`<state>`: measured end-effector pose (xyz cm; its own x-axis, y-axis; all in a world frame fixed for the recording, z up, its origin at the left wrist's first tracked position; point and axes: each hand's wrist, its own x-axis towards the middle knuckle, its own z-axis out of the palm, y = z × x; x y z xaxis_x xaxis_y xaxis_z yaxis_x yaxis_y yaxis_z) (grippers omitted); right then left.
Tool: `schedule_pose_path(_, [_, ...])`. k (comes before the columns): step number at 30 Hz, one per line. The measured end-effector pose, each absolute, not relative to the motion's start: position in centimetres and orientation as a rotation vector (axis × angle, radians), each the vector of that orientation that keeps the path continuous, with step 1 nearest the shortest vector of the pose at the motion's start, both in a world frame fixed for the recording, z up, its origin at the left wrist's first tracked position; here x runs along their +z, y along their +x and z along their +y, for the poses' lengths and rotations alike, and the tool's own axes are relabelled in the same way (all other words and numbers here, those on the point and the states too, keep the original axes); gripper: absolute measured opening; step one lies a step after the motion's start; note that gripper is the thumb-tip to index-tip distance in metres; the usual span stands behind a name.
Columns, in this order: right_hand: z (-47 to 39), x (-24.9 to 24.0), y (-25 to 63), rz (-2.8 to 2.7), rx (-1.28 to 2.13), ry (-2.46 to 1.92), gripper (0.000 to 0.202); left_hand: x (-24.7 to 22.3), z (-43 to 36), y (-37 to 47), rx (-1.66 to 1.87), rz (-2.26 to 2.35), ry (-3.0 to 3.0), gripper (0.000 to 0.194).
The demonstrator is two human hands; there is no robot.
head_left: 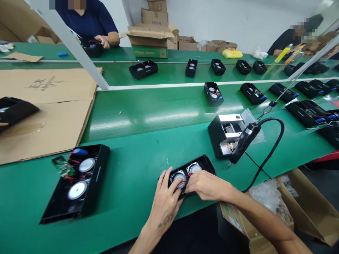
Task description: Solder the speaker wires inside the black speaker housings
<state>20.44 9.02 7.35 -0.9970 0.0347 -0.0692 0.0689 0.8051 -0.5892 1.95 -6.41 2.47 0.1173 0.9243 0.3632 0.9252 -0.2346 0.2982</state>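
A black speaker housing (208,163) lies open side up on the desk (132,155), directly under both grips; two round speakers (195,168) and red and black wires (181,183) show inside it. The left hand (165,197) has its fingers spread over the housing's left end; whether that grip clasps the wall is hidden. The right hand (205,185) has its fingertips bent down to the wires by the near wall; I cannot tell whether this grip is closed on one.

Right of the right grip and farther off, a power screwdriver (244,141) hangs, tip down, in front of a black and silver machine (215,138); well left of the left grip sits a larger-looking housing (96,180) with a green circuit board (63,166) and a blue cylinder (80,151); beyond it lies a cardboard sheet (47,116); straight ahead of the grips, more housings (213,95) stand past the desk; at far left, a person (90,21) touches another.
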Motion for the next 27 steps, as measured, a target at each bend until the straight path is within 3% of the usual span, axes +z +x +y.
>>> schedule_pose_path(4, [8.5, 8.4, 20.5, 2.901, -0.837, 0.184, 0.024, 2.5, -6.0, 2.1, -0.814, -1.948, -2.345, 0.016])
schedule_pose_path(7, [7.4, 7.9, 20.9, 2.966, -0.633, 0.2, 0.015, 2.0, -6.6, 2.7, -0.791, -1.922, -2.328, 0.026])
schedule_pose_path(11, [6.2, 7.5, 20.9, 2.981, -0.465, 0.15, 0.022, 1.5, -6.8, 2.8, -0.784, -1.869, -2.304, 0.036])
schedule_pose_path(17, [10.0, 10.8, 17.0, 2.866, -0.644, 0.311, 0.034, 4.8, -0.5, -2.8, -0.68, -2.389, -2.802, 0.015])
schedule_pose_path(21, [13.7, 12.3, 14.0, 2.689, -0.821, 0.404, 0.05, 7.3, 3.3, -5.7, -0.551, -2.539, -2.95, 0.037])
schedule_pose_path(27, [14.6, 11.4, 12.9, 2.714, -0.818, 0.379, 0.051, 7.9, 4.0, -6.0, -0.524, -2.613, -3.016, 0.035])
